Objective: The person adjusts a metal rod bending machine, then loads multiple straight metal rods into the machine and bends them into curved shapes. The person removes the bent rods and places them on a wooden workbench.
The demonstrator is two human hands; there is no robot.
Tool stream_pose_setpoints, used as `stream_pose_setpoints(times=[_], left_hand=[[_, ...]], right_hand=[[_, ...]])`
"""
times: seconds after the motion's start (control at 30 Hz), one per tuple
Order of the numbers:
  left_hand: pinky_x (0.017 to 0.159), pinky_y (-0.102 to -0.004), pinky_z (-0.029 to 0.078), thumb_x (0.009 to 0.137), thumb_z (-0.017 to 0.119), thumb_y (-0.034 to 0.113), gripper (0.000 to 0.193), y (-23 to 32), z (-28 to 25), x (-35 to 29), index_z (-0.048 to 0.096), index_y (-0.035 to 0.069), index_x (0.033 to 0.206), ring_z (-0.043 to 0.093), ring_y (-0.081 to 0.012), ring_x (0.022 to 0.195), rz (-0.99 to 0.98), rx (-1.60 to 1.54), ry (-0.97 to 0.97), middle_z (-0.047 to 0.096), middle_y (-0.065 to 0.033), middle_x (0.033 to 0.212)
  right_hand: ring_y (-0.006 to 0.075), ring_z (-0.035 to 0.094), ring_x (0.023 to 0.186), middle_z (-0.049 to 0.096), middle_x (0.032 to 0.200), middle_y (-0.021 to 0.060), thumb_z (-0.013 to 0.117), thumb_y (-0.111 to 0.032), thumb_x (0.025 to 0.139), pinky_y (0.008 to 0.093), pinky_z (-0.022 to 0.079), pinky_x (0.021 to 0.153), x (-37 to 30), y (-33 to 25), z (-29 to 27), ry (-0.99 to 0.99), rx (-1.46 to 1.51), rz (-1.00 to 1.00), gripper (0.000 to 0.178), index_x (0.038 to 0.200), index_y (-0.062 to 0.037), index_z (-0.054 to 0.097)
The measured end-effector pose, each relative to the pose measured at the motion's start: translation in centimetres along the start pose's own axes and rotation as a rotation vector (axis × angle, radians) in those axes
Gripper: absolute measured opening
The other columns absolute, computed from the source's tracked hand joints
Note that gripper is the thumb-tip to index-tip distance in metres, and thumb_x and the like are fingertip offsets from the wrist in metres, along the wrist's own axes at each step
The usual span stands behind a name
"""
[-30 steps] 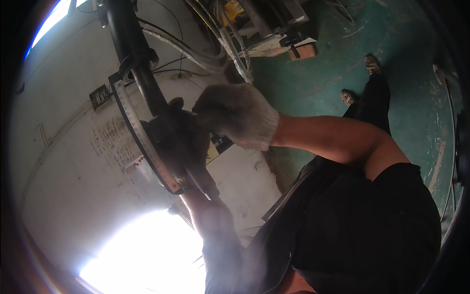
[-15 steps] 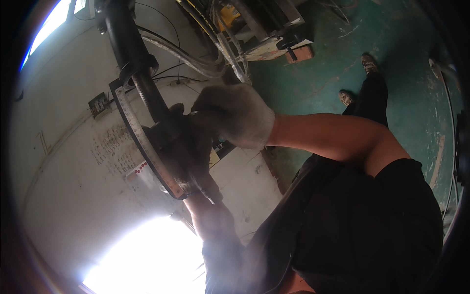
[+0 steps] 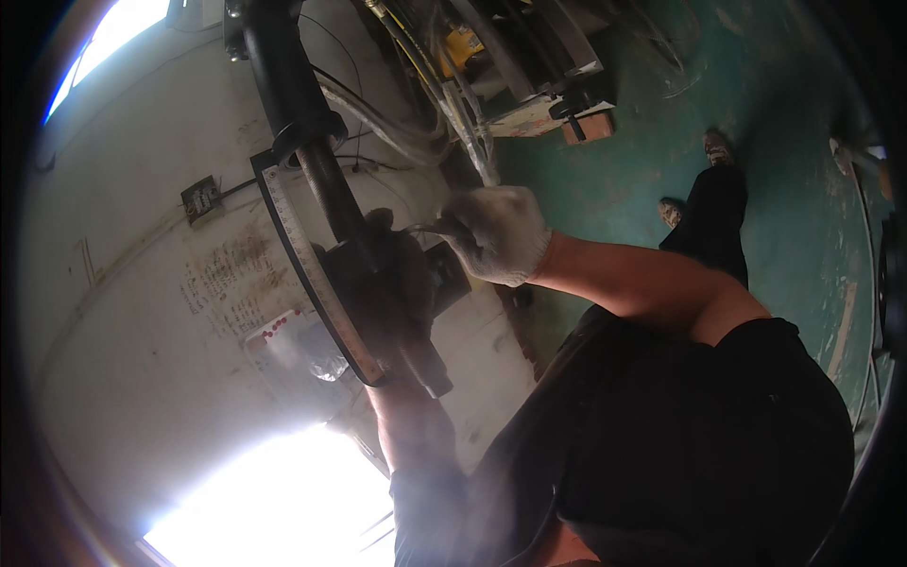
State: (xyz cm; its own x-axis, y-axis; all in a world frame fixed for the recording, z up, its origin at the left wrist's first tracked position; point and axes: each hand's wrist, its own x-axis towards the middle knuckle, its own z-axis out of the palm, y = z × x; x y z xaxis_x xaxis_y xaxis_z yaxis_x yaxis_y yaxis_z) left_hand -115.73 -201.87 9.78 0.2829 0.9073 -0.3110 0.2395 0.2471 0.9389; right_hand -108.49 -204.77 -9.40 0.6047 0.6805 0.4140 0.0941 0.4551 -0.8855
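My left hand (image 3: pixel 412 283), in a dark, shaded glove, is closed around a dark block (image 3: pixel 354 269) at the lower end of a metal rod (image 3: pixel 331 194). Much of the grip is lost in shadow. To the right, my right hand (image 3: pixel 499 236) wears a pale, dirt-stained knit glove. Its fingers are curled on a thin metal tool (image 3: pixel 427 229) that points toward the block; the exact kind is too small to make out. A long ruler scale (image 3: pixel 312 269) in a dark frame runs along the left side of the rod and block.
Above the rod is a thick black cylinder (image 3: pixel 283 80). Hoses (image 3: pixel 387 132) hang beside machinery with a black knob (image 3: pixel 570 109). The pale wall carries a small box (image 3: pixel 200 200) and handwriting. Bright light comes from the lower left. My legs (image 3: pixel 713 203) stand on the green floor.
My right hand has drawn back to the right from the block, and the thin tool now shows at its fingers. The rod, scale and block appear further right in view. The left hand stays at the block.
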Motion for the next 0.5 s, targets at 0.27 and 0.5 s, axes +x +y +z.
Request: stream_pose_setpoints(times=[0.27,0.5], left_hand=[[0.052,-0.0338,0.053,0.115,0.053,0.055,0.064,-0.6,-1.6,0.2,0.062,-0.004,0.140,0.063,-0.0226,0.074,-0.065,-0.297,-0.035,0.068,-0.0171,0.114],[0.055,-0.0351,0.055,0.115,0.051,0.059,0.069,-0.4,-1.4,0.3,0.062,-0.004,0.142,0.065,-0.0231,0.079,-0.091,-0.327,0.012,0.069,-0.0178,0.117]], right_hand=[[0.0289,0.070,0.064,0.066,0.073,0.0068,0.082,-0.016,0.093,0.0435,0.054,0.056,1.0,2.2,0.4,-0.027,-0.062,-0.223,0.023,0.109,-0.0116,0.067],[0.0309,0.064,0.058,0.063,0.073,0.0084,0.085,-0.009,0.088,0.0450,0.049,0.054,2.9,4.2,1.5,0.063,-0.030,-0.326,0.022,0.106,-0.0104,0.072]])
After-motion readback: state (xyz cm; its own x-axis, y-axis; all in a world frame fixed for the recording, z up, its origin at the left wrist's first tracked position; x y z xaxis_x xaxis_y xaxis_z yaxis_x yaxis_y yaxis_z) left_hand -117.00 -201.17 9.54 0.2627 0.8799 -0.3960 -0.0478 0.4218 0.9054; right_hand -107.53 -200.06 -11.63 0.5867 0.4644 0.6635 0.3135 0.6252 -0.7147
